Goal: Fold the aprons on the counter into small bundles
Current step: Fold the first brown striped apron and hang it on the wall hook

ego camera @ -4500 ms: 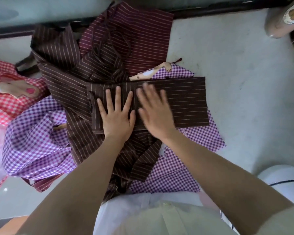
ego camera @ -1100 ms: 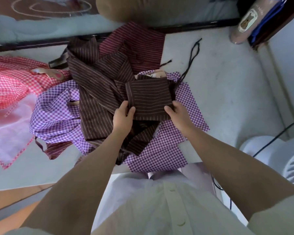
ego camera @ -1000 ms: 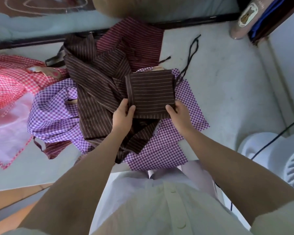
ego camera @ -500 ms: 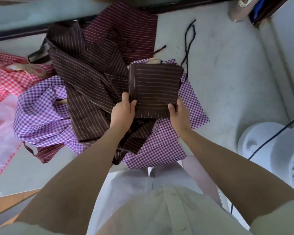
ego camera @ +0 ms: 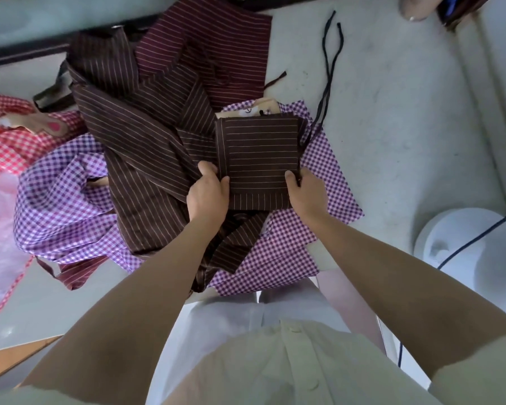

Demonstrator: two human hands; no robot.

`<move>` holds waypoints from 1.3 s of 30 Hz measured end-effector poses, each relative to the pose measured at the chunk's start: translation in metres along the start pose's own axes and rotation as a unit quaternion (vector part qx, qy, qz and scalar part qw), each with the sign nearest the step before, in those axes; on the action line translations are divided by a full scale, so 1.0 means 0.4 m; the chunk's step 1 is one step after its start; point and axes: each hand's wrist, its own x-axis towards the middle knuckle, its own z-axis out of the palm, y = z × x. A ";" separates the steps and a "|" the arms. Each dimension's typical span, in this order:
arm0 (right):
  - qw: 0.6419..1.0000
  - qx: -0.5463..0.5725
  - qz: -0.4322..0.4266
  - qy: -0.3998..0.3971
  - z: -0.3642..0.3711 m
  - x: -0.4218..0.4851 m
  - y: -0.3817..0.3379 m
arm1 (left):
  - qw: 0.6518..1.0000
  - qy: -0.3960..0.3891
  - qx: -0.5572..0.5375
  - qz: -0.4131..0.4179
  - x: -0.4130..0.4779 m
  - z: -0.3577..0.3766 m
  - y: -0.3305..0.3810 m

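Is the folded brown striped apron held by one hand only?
No, the left hand pinches the near left corner of the folded brown striped apron and the right hand pinches its near right corner.

Cream button-front shirt [ego camera: 289, 375], short sleeves [ego camera: 485, 384], bare forearms [ego camera: 392, 276]

Pale counter [ego camera: 406, 127]; heaped aprons [ego camera: 146, 147], black cord [ego camera: 330, 68]

Single head-worn view, wide-angle, tilted steeply down and close in. The folded brown bundle [ego camera: 257, 153] sits just above centre. Nearer than it, the wearer's shirt front [ego camera: 289, 361] fills the bottom, and beyond it the counter [ego camera: 392, 127] reaches the top edge.
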 end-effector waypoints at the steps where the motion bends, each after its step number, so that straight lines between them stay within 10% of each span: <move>1: 1.000 0.004 0.008 -0.006 -0.001 0.006 -0.001 | 0.998 0.053 0.012 0.041 -0.007 -0.005 -0.001; 3: 0.999 0.019 0.024 -0.018 -0.001 0.011 -0.003 | 0.968 0.143 0.078 0.189 -0.017 -0.013 0.001; 6: 0.998 0.042 0.029 -0.033 -0.006 0.015 -0.004 | 0.915 0.049 0.166 0.364 -0.001 -0.010 0.010; 12: 1.000 0.021 0.013 -0.016 -0.036 0.009 -0.007 | 0.906 -0.136 0.256 0.309 0.028 0.027 -0.013; 16: 0.949 -0.107 -0.271 0.125 -0.065 -0.003 -0.010 | 0.892 -0.140 0.288 0.320 0.036 0.038 -0.018; 20: 0.873 -0.246 -0.408 -0.106 -0.048 0.034 -0.015 | 0.899 -0.143 0.268 0.315 0.042 0.030 -0.019; 29: 0.907 -0.063 -0.305 -0.285 -0.116 0.084 0.015 | 0.945 -0.176 0.025 0.275 0.113 -0.061 -0.021; 39: 0.978 0.110 -0.161 -0.073 -0.088 0.117 -0.018 | 0.939 -0.206 -0.265 0.075 0.138 -0.082 -0.035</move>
